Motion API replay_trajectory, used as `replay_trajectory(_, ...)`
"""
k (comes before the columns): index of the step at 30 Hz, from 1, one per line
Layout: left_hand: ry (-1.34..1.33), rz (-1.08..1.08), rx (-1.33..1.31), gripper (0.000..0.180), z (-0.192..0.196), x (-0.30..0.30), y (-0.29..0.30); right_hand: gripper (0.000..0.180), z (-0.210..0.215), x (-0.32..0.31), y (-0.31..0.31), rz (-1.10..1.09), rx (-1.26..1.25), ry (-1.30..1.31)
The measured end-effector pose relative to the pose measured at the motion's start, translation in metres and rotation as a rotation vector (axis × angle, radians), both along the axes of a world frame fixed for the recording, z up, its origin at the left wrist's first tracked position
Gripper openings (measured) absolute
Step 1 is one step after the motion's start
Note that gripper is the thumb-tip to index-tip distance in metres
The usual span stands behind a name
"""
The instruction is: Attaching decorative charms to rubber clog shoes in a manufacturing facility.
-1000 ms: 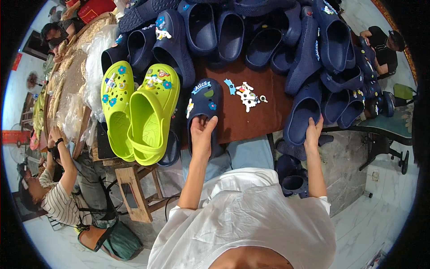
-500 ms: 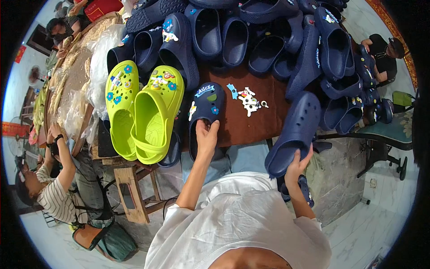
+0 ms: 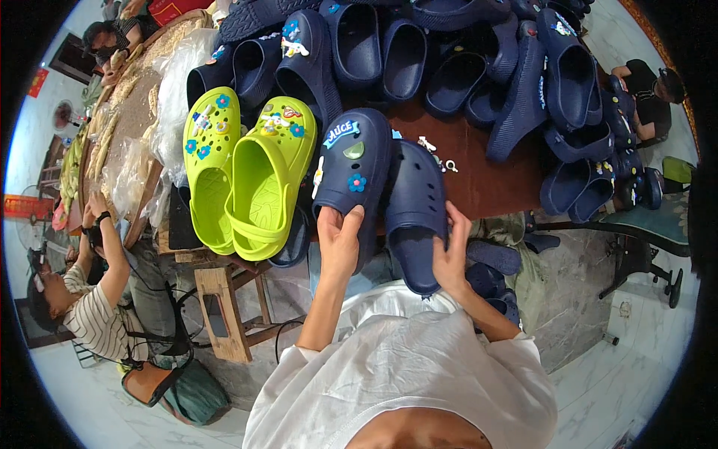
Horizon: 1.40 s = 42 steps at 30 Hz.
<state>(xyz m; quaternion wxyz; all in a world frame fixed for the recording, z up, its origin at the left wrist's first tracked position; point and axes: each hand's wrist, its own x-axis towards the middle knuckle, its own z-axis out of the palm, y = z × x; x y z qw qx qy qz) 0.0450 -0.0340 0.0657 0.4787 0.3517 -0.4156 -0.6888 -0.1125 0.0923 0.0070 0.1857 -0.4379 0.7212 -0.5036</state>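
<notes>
Left hand: gripped the heel end of a decorated navy clog, thumb and fingers wrapped about its rim. The clog lay toe-away on the near edge of the brown tabletop, its upper bearing a lettered badge, a green charm and a small blue flower.

Right hand: closed on the right side of a plain navy clog, fingers along its edge. This clog sat just beside the decorated one, the two touching side by side, its heel overhanging the tabletop edge toward the person's white shirt.

Adjacent stock: a pair of lime-green clogs with coloured charms, left of the decorated navy clog and lying side by side. Loose charms lay on the bare wood just beyond the plain clog. A heap of navy clogs covered the far and right parts of the tabletop. Clear plastic bags were piled at the left end.

Surroundings: a seated person in a striped shirt at lower left; a wooden stool under the tabletop edge.
</notes>
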Motion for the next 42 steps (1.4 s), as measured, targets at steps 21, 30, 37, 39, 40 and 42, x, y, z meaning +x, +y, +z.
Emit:
replay_trajectory(21,0.095,-0.116,0.089,0.038,0.036,-0.076,0.025,0.074,0.024,0.006,-0.015,0.332,-0.122,-0.422)
replay_trajectory(30,0.043,-0.390,-0.399,0.055,0.024,-0.083,0.026,0.054,0.006,-0.071,-0.062,0.034,-0.195,-0.249)
replay_trajectory(37,-0.206,-0.111,-0.409,0.033,-0.003,-0.046,0.030,0.057,-0.020,-0.150,-0.128,-0.097,-0.178,0.047)
replay_trajectory(39,-0.241,-0.010,-0.410,0.033,-0.008,-0.039,0.031,0.057,-0.019,-0.164,-0.140,-0.091,-0.167,0.091)
replay_trajectory(40,-0.245,-0.010,-0.406,0.033,-0.011,-0.035,0.031,0.056,-0.023,-0.172,-0.147,-0.099,-0.207,0.076)
replay_trajectory(42,-0.471,0.079,-0.611,0.033,-0.018,-0.026,0.028,0.053,-0.014,-0.177,-0.159,-0.057,-0.228,-0.090)
